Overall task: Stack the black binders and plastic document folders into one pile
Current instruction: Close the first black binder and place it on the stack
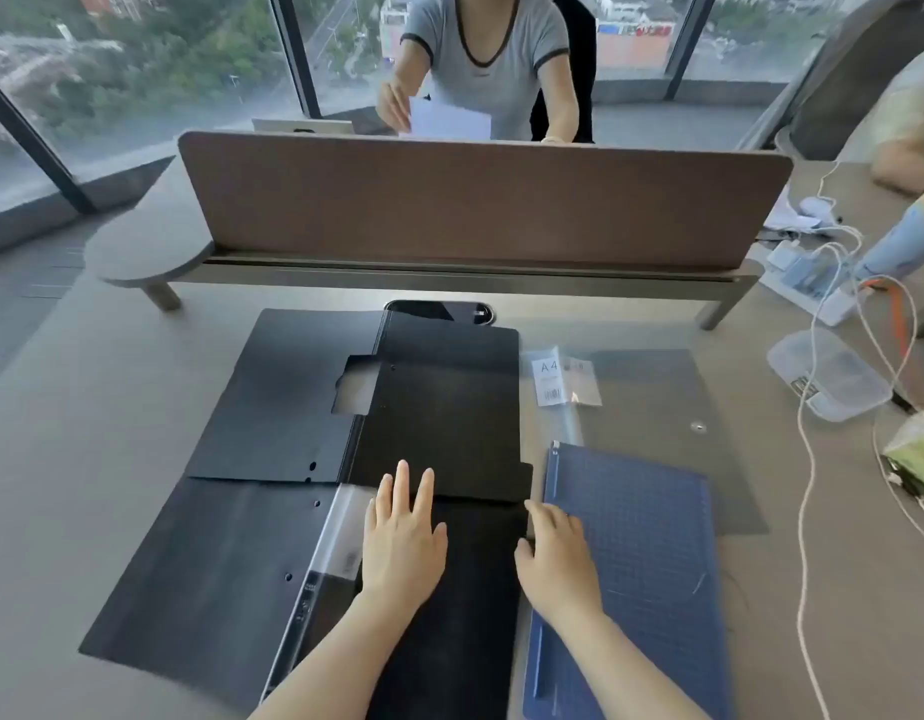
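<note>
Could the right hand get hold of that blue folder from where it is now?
Probably yes: the right hand already rests at the blue folder's left edge, with nothing lying on top of it.

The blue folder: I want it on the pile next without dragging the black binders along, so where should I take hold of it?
Take the blue folder by its right long edge, coming from the right. It lies flat, that edge looks free on the table, and the left edge sits close to the black binder under both hands.

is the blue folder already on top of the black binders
No, the blue folder lies on the table right of the near binder, under the right hand.
</note>
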